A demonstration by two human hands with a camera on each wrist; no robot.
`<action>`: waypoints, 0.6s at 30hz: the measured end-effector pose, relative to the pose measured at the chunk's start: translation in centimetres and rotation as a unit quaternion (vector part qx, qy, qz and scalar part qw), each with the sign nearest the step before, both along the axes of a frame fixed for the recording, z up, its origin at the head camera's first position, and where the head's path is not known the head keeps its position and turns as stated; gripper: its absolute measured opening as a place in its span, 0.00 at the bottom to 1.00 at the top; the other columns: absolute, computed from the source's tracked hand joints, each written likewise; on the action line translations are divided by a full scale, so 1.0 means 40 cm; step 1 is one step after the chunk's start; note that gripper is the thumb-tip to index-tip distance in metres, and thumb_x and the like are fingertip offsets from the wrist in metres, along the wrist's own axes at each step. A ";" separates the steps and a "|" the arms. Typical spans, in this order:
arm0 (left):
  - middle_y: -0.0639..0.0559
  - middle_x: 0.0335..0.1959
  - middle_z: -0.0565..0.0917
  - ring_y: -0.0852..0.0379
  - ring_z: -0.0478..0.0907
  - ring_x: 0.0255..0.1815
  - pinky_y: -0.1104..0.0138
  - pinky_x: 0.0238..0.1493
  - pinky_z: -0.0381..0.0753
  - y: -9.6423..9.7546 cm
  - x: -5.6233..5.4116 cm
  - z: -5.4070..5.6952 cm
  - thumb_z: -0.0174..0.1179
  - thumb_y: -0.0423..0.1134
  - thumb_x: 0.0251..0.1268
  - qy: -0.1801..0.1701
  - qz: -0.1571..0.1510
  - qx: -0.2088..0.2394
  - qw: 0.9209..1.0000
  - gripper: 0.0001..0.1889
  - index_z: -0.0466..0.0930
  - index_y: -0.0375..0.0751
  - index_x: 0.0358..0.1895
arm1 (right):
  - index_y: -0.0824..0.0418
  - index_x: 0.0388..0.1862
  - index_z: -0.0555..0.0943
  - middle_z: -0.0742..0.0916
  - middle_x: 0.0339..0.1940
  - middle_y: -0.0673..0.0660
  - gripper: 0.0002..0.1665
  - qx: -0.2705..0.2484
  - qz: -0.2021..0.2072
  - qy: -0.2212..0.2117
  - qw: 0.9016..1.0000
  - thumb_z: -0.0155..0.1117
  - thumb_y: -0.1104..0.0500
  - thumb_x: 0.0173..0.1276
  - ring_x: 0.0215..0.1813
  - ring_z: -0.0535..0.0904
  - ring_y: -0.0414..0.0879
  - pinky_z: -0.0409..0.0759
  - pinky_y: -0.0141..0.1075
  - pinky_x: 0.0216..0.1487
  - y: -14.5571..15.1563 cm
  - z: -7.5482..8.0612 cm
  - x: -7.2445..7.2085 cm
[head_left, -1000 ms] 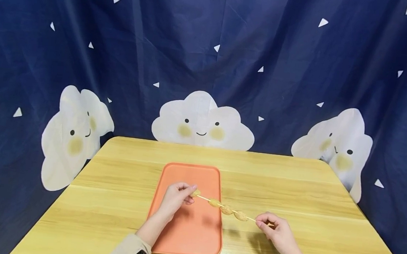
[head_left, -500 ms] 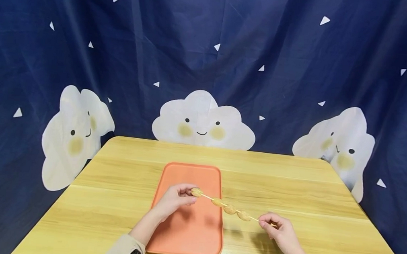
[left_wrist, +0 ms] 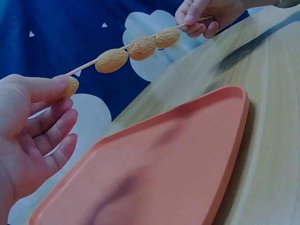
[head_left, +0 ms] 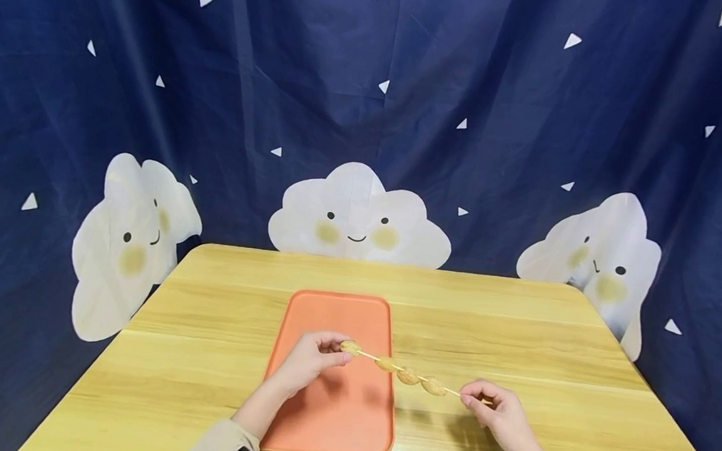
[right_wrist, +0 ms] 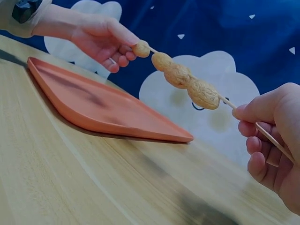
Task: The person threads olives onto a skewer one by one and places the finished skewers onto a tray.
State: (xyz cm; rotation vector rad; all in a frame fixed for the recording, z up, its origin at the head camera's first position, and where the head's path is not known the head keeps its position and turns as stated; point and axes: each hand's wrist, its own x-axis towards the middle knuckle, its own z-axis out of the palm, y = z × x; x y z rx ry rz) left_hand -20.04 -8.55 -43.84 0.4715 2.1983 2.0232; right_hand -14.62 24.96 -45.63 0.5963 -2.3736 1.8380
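A thin wooden skewer (right_wrist: pixel 276 144) runs through several wrinkled, golden-brown oval food pieces (right_wrist: pixel 203 93). It is held in the air between both hands, sloping down to the right in the head view. My left hand (head_left: pixel 307 362) pinches the end piece (head_left: pixel 350 348) between thumb and fingers, above the orange tray (head_left: pixel 337 424). This piece sits apart from the others, which are bunched nearer the right end. My right hand (head_left: pixel 500 417) grips the bare end of the skewer, right of the tray. In the right wrist view the stick passes under the thumb and across the curled fingers.
The tray lies flat on a light wooden table (head_left: pixel 193 375), with shadows of the hands and skewer falling on both. A dark blue curtain (head_left: pixel 270 88) with white clouds and triangles surrounds the table's back and sides. A black device sits at the left sleeve (head_left: pixel 222 444).
My left hand has shifted its hold, its fingers moving back so more of the end piece shows. The skewer and right hand have moved slightly to the right.
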 end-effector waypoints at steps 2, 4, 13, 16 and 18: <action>0.47 0.30 0.80 0.62 0.75 0.30 0.73 0.33 0.76 0.001 0.002 0.005 0.65 0.27 0.53 0.009 0.000 -0.007 1.000 0.16 0.79 0.24 0.46 | 0.73 0.36 0.77 0.78 0.23 0.50 0.05 0.003 0.002 0.003 1.000 0.58 0.70 0.64 0.19 0.68 0.38 0.68 0.39 0.14 0.002 0.003 0.000; 0.45 0.31 0.81 0.62 0.75 0.31 0.73 0.33 0.76 0.001 0.004 0.010 0.65 0.28 0.53 0.018 -0.002 -0.009 1.000 0.16 0.79 0.24 0.46 | 0.73 0.36 0.77 0.78 0.23 0.50 0.05 0.005 0.003 0.006 1.000 0.57 0.70 0.64 0.20 0.69 0.38 0.69 0.38 0.15 0.003 0.007 0.001; 0.46 0.31 0.83 0.62 0.78 0.32 0.72 0.35 0.78 -0.009 0.009 0.020 0.66 0.29 0.52 0.030 0.005 -0.010 0.999 0.15 0.81 0.26 0.44 | 0.75 0.34 0.76 0.76 0.20 0.52 0.06 0.002 0.005 -0.006 1.000 0.58 0.69 0.64 0.19 0.69 0.38 0.68 0.38 0.15 -0.011 0.023 0.002; 0.45 0.32 0.83 0.62 0.78 0.31 0.72 0.35 0.78 -0.011 0.008 0.020 0.66 0.28 0.51 0.033 0.006 -0.005 0.999 0.15 0.81 0.26 0.43 | 0.76 0.34 0.75 0.77 0.20 0.53 0.06 -0.003 0.012 0.010 1.000 0.58 0.70 0.63 0.19 0.69 0.39 0.69 0.36 0.16 -0.015 0.026 -0.002; 0.44 0.32 0.84 0.62 0.78 0.31 0.72 0.35 0.79 -0.012 0.007 0.019 0.67 0.28 0.51 0.036 0.006 -0.002 0.999 0.15 0.81 0.25 0.43 | 0.73 0.34 0.76 0.77 0.21 0.53 0.03 -0.004 0.010 0.013 1.000 0.58 0.71 0.63 0.19 0.70 0.41 0.70 0.35 0.17 -0.018 0.027 -0.004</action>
